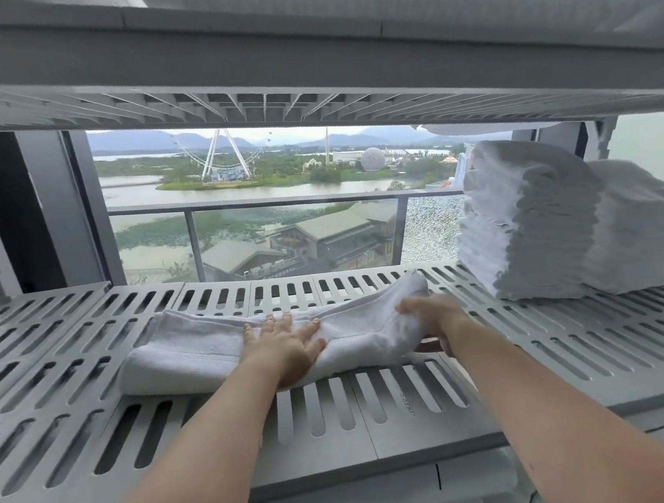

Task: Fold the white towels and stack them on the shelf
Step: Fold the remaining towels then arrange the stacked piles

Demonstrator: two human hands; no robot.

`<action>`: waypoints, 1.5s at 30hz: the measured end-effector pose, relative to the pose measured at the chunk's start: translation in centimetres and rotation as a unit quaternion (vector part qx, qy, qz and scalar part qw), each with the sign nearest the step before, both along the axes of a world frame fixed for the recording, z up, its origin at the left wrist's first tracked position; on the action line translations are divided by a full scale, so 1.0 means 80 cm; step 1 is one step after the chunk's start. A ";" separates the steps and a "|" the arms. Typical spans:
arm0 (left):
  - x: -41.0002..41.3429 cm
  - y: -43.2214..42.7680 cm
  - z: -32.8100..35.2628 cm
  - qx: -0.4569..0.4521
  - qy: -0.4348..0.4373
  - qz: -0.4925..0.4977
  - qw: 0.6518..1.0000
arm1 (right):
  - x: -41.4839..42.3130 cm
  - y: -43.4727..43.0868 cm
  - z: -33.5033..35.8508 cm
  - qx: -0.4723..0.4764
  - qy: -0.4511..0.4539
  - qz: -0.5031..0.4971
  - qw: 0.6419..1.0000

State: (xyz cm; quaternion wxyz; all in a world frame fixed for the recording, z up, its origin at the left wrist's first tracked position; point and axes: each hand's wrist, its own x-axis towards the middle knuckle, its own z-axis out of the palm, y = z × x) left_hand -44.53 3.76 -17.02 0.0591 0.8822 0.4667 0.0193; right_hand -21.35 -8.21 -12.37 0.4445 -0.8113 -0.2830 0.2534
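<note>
Two bare forearms reach over the front edge of a grey slotted plastic shelf [91,380]. On it lies a partly folded white towel [194,349]: the left hand [284,343] presses flat on its middle, fingers spread, while the right hand [430,319] pinches its raised right end. A stack of folded white towels [543,227] stands at the shelf's right rear. Beyond, a window [276,200] overlooks a balcony railing [261,203], water and a Ferris wheel [224,156].

— What's on the grey slatted plastic shelf [89,355]?
— A long half-folded white terry towel [194,349] under both hands; a tall stack of folded white towels [555,229] beyond the right hand [433,314].
</note>
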 end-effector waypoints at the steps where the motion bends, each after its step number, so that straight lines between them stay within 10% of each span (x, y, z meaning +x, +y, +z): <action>1: -0.002 0.002 0.002 -0.017 -0.014 -0.010 1.000 | -0.010 0.002 0.010 0.015 0.020 0.003 1.000; 5: -0.049 0.024 0.023 -0.026 -0.149 -0.046 0.987 | -0.070 0.026 0.047 0.131 0.048 0.007 0.990; 12: -0.201 0.081 0.039 -0.041 -0.167 0.118 0.978 | -0.263 0.098 0.086 0.071 -0.384 0.082 0.917; 16: -0.226 0.093 0.043 -0.259 -0.481 0.169 0.821 | -0.357 0.131 0.065 0.039 -0.402 0.139 0.904; 22: -0.257 0.110 0.051 -0.414 -0.569 0.137 0.697 | -0.413 0.163 0.012 0.075 -0.378 0.118 0.915; 31: -0.257 0.162 0.078 -0.160 -0.471 0.029 0.867 | -0.435 0.143 -0.050 0.184 -0.344 0.268 0.881; 37: -0.204 0.168 0.064 -0.059 -0.081 -0.069 0.993 | -0.407 0.093 -0.066 0.309 -0.420 0.173 0.836; 41: -0.193 0.162 0.050 -0.012 -0.024 -0.036 0.999 | -0.383 0.068 -0.065 0.143 -0.495 0.036 0.856; 45: -0.187 0.141 0.045 0.019 -0.013 0.019 1.000 | -0.354 0.061 -0.052 -0.093 -0.335 0.017 0.938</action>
